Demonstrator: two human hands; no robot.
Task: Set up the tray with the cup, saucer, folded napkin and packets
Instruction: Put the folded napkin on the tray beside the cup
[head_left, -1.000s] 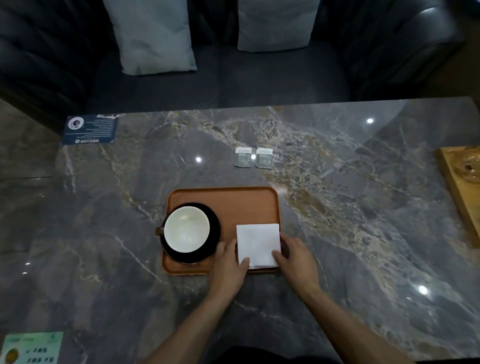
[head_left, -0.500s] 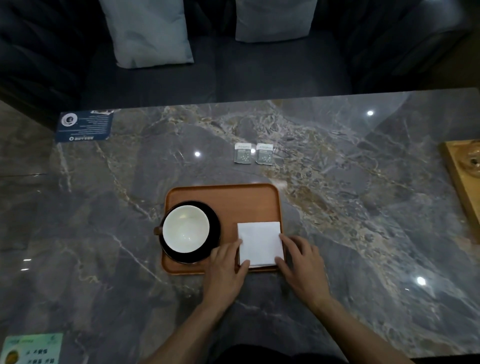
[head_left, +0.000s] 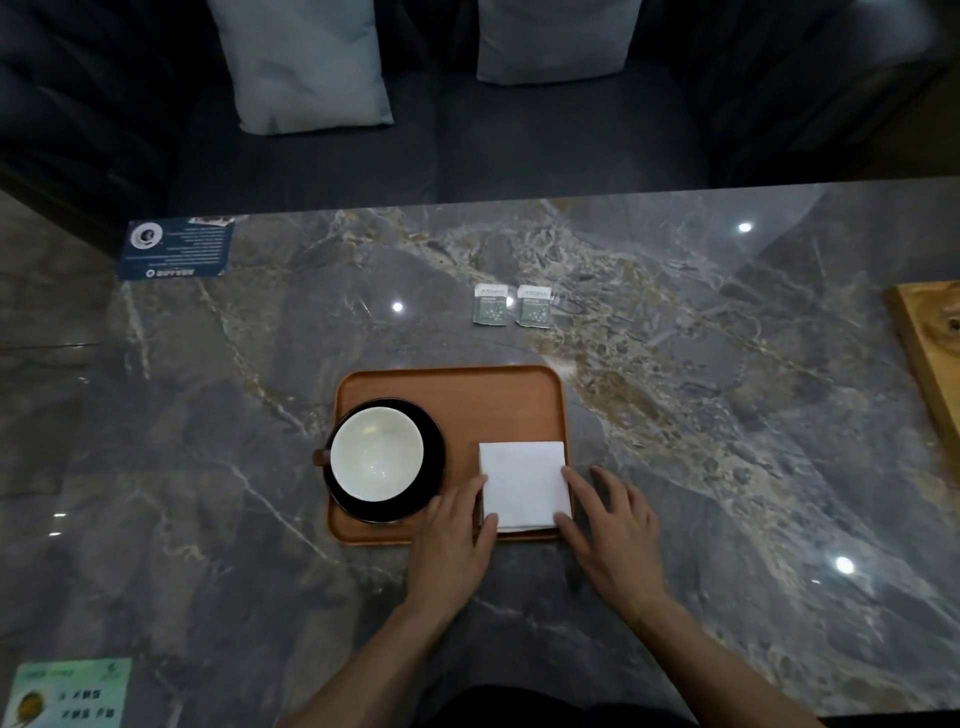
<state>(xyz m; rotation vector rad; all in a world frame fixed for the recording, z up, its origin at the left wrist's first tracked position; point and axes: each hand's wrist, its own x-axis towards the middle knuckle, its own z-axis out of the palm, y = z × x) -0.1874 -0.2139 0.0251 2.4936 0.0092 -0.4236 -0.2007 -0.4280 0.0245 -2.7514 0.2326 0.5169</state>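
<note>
A brown wooden tray (head_left: 467, 387) lies on the marble table. On its left half stands a white cup (head_left: 376, 453) on a black saucer (head_left: 434, 457), handle pointing left. A folded white napkin (head_left: 522, 480) lies flat in the tray's near right corner. My left hand (head_left: 452, 540) rests at the napkin's left edge, thumb on its near left corner. At the napkin's right edge, my right hand (head_left: 613, 525) touches with its fingers spread, the outer ones lying on the table. Two small green packets (head_left: 511, 305) lie side by side on the table beyond the tray.
A dark blue card (head_left: 176, 248) lies at the far left table edge, a green card (head_left: 67, 696) at the near left corner. A light wooden board (head_left: 930, 343) sits at the right edge. A dark sofa with two pale cushions (head_left: 306, 62) stands behind the table.
Both hands have slid slightly back toward me along the napkin's sides, and my right hand's fingers have spread wider. The napkin, cup and packets stay where they were.
</note>
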